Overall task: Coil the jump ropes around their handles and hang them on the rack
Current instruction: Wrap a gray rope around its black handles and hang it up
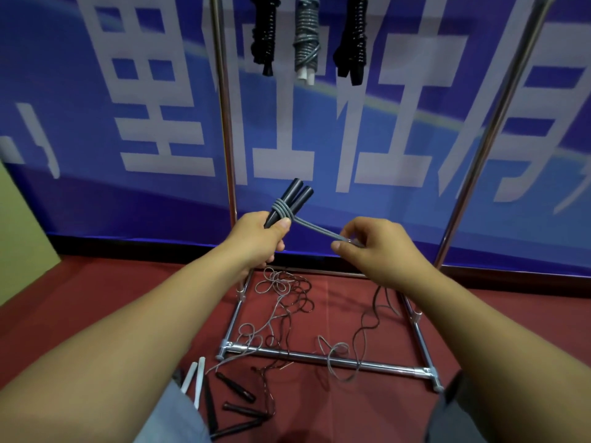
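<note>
Grey cord [315,230] round smooth black handles [292,199]

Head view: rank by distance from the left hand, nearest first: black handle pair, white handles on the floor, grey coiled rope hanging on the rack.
1. black handle pair: gripped in the left hand, touching it.
2. white handles: on the floor below, left of the rack base.
3. grey coiled rope: hanging at the top, middle of three bundles.
</note>
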A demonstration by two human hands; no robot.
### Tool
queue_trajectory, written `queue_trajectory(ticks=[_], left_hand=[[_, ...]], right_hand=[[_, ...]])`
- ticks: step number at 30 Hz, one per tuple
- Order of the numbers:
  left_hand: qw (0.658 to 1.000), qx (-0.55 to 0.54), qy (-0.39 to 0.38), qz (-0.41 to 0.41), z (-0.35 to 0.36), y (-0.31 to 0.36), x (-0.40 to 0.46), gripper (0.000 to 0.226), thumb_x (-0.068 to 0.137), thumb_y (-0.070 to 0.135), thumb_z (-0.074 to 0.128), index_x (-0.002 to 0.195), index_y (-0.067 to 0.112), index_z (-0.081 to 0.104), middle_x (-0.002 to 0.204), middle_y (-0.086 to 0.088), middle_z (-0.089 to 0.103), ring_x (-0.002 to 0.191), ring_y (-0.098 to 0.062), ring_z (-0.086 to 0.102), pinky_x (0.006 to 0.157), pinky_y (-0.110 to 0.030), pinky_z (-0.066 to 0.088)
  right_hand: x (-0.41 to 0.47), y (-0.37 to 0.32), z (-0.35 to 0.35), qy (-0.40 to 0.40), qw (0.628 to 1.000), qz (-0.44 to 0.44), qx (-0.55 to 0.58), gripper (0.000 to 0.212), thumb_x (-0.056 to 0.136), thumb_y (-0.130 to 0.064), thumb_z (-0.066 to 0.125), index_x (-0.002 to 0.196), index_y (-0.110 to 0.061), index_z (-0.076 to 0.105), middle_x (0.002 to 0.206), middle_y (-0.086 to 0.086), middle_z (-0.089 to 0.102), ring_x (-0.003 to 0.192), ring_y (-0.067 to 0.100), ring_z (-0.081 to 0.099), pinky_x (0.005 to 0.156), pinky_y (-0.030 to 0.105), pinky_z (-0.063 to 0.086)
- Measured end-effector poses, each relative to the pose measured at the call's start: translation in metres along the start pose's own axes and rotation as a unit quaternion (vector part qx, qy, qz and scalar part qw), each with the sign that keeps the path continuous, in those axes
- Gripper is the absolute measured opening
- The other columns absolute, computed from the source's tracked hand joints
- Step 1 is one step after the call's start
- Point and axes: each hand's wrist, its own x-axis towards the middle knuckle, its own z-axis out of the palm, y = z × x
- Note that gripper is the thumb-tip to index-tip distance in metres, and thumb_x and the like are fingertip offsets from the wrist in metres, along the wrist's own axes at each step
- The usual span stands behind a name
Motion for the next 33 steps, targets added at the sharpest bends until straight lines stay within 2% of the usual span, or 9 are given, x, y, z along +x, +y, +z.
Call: queue_trajectory(ticks=[5,11,16,19,23,27,33], left_hand=[[1.000,0.024,-0.016,-0.009,0.001,-0.007,0.007,0.027,0.103,0.034,0.053,0.102,0.009,0.064,0.067,0.000,0.060,0.049,-0.014,0.046,0.044,-0.024,0.038],[0.998,0.065,-0.016,-0.004,0.005,-0.015,0.013,0.025,0.102,0.036,0.053,0.094,0.017,0.066,0.068,0.001,0.063,0.057,-0.013,0.051,0.062,-0.030,0.042],[0.996,0.086,-0.007,-0.034,0.009,-0.019,0.018,0.025,0.101,0.035,0.055,0.096,0.013,0.067,0.077,-0.004,0.065,0.063,-0.015,0.054,0.061,-0.029,0.041],[0.991,0.109,-0.055,-0.058,0.005,-0.024,0.020,0.028,0.101,0.036,0.056,0.098,0.011,0.068,0.069,-0.001,0.060,0.053,-0.013,0.046,0.055,-0.026,0.036],[0.977,0.181,-0.111,-0.031,0.000,-0.028,0.016,0.026,0.101,0.038,0.055,0.093,0.016,0.066,0.067,0.001,0.061,0.048,-0.011,0.044,0.050,-0.024,0.034],[0.954,0.261,-0.145,0.012,0.004,-0.029,0.009,0.028,0.100,0.039,0.056,0.085,0.015,0.061,0.072,-0.003,0.062,0.058,-0.016,0.052,0.059,-0.028,0.041],[0.919,0.342,-0.195,0.031,0.015,-0.025,0.002,0.024,0.099,0.043,0.056,0.089,0.021,0.059,0.083,-0.007,0.065,0.071,-0.022,0.059,0.064,-0.031,0.045]], right_hand=[[-0.003,-0.006,0.002,-0.002,0.999,-0.031,-0.033,0.019,0.096,-0.041,0.062,0.090,-0.024,0.068,0.066,-0.009,0.058,0.064,0.007,0.053,0.056,0.027,0.036],[-0.008,-0.016,0.004,-0.016,0.994,-0.090,-0.065,0.024,0.097,-0.040,0.060,0.086,-0.021,0.068,0.073,-0.004,0.066,0.071,0.019,0.059,0.063,0.035,0.047],[-0.012,-0.023,0.007,-0.025,0.983,-0.143,-0.109,0.025,0.098,-0.038,0.057,0.085,-0.021,0.068,0.065,-0.004,0.060,0.061,0.018,0.051,0.057,0.033,0.036],[-0.016,-0.021,0.009,-0.035,0.980,-0.146,-0.128,0.024,0.099,-0.039,0.055,0.087,-0.022,0.067,0.066,-0.005,0.059,0.061,0.018,0.049,0.057,0.032,0.032],[-0.021,-0.015,0.008,-0.008,0.981,-0.155,-0.116,0.026,0.099,-0.041,0.055,0.088,-0.020,0.068,0.072,-0.001,0.067,0.069,0.022,0.059,0.061,0.036,0.043],[-0.019,-0.014,0.008,0.023,0.978,-0.170,-0.119,0.025,0.097,-0.040,0.057,0.087,-0.021,0.068,0.073,-0.001,0.068,0.069,0.024,0.060,0.062,0.037,0.047],[-0.015,-0.011,0.008,0.037,0.976,-0.181,-0.114,0.021,0.097,-0.036,0.058,0.093,-0.020,0.069,0.079,-0.002,0.069,0.074,0.026,0.061,0.063,0.036,0.044]])
